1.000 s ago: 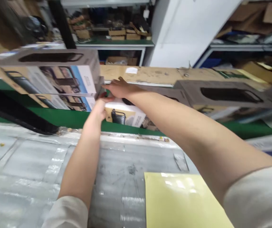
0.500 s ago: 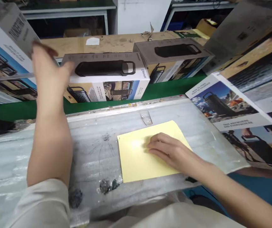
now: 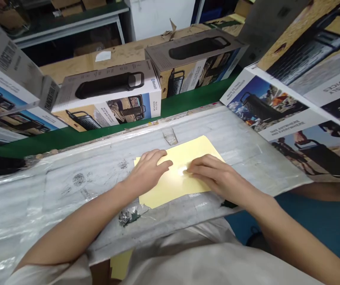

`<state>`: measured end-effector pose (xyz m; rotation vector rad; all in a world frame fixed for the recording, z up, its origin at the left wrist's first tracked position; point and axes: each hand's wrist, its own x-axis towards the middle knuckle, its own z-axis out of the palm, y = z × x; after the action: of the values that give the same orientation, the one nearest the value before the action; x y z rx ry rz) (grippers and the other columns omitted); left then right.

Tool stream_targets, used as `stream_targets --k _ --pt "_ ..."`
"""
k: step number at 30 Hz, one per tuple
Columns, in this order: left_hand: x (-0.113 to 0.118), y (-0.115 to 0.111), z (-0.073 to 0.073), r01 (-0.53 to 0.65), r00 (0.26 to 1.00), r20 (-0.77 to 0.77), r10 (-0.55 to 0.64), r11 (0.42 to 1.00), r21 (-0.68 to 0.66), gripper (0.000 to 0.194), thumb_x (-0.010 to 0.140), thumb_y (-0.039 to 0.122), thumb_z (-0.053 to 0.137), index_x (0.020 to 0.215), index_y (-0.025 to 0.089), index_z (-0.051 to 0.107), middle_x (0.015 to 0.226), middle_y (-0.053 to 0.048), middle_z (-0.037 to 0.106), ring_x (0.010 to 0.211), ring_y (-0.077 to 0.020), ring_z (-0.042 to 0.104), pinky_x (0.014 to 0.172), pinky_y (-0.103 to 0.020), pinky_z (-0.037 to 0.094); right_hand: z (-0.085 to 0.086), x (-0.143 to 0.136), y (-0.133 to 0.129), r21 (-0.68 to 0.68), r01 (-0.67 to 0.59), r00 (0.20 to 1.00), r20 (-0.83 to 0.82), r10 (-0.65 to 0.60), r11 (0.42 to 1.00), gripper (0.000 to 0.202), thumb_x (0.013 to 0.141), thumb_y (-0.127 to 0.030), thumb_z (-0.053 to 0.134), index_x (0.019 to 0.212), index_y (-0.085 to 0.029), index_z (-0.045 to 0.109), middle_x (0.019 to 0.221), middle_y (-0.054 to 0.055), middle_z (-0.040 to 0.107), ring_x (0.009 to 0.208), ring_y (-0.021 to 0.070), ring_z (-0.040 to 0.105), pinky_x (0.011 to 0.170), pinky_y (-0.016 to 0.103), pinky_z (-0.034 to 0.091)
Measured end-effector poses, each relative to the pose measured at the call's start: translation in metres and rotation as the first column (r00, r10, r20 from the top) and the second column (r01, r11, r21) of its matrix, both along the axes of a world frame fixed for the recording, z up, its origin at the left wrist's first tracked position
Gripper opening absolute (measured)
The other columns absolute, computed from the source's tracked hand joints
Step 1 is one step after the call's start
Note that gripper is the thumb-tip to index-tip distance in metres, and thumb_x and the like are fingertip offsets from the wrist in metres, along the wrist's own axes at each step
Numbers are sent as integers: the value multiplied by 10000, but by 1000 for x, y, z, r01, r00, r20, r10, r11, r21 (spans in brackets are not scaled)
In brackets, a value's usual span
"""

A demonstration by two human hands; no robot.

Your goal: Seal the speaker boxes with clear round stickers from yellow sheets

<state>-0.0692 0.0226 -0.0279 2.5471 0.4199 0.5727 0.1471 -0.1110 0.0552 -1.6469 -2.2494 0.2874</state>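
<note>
A yellow sheet [image 3: 170, 189] lies on the plastic-covered work surface [image 3: 104, 166] in front of me. My left hand [image 3: 148, 169] rests on its left part, palm down, with the thumb held apart from the fingers. Over the sheet's right part is my right hand [image 3: 214, 174], thumb and fingertips pressed together near a bright glare spot. Whatever lies between those fingertips, if anything, is too small to make out.
Printed speaker boxes [image 3: 107, 93] stand along the green ledge [image 3: 187, 102] behind the surface, with stacked boxes [image 3: 6, 85] at the left. A large printed carton [image 3: 264, 103] leans in at the right. A clear scrap [image 3: 170, 136] lies behind the sheet.
My left hand has come down from beside the boxes at the left onto the yellow sheet. My right hand stays pinched over the sheet. The view has shifted a little.
</note>
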Motion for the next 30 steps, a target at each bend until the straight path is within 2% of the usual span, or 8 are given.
stream_targets --k 4,9,13,16,19,22,28,30 --pt "1 1 3 60 998 18 -61 998 9 552 962 -11 378 1285 317 683 1448 -87 562 1357 -290 489 1115 -468 393 4 1 0 -82 -113 993 21 115 990 203 1054 -253 535 1074 -203 731 992 91 692 908 235 651 789 374 518" --pt "2 0 1 54 998 10 -56 986 156 552 962 -28 382 1312 291 665 1418 -108 564 1338 -272 497 1092 -456 431 -5 -7 5 -34 -135 987 85 137 990 218 1039 -137 508 981 -171 715 954 88 680 872 225 617 755 362 478" --pt "2 1 -4 50 998 28 -57 975 215 561 947 -47 408 1315 296 657 1402 -108 563 1318 -265 505 1059 -436 453 -7 -7 3 -59 -127 989 75 132 990 230 1035 -119 499 931 -176 696 934 78 669 836 214 604 753 364 479" --pt "1 1 -5 46 997 42 -57 974 222 559 947 -47 415 1323 294 650 1404 -111 558 1329 -266 495 1067 -435 444 -8 -4 0 -58 -106 993 47 109 993 213 1040 -141 497 1036 -194 703 985 89 666 884 225 613 779 374 500" --pt "1 1 -4 48 998 37 -58 971 236 537 961 -32 420 1327 287 649 1409 -118 559 1329 -265 493 1068 -436 440 -10 -1 -4 26 -131 991 21 131 991 236 1045 -162 508 1177 -219 695 1064 110 671 925 234 607 770 368 507" --pt "0 -1 -3 43 998 37 -54 966 254 504 976 -10 435 1319 287 655 1413 -117 565 1320 -257 499 1067 -424 437 -10 1 -7 45 -164 986 -8 164 986 242 1041 -142 505 1148 -215 710 1075 121 674 945 228 613 774 355 518" --pt "0 -5 3 37 997 47 -56 941 335 279 1056 220 495 1261 282 674 1329 -89 631 1198 -227 551 1004 -366 441 -8 -2 -9 -144 -29 994 -110 13 989 241 1039 -317 526 930 -260 734 1093 104 682 986 248 668 803 342 586" --pt "1 -6 2 75 995 27 -92 925 372 265 1054 200 499 1228 285 680 1227 -64 671 1119 -194 581 966 -337 440 -12 7 -13 -241 17 979 -191 -64 970 302 1022 -406 541 829 -262 724 1094 104 694 1005 259 689 815 333 612"
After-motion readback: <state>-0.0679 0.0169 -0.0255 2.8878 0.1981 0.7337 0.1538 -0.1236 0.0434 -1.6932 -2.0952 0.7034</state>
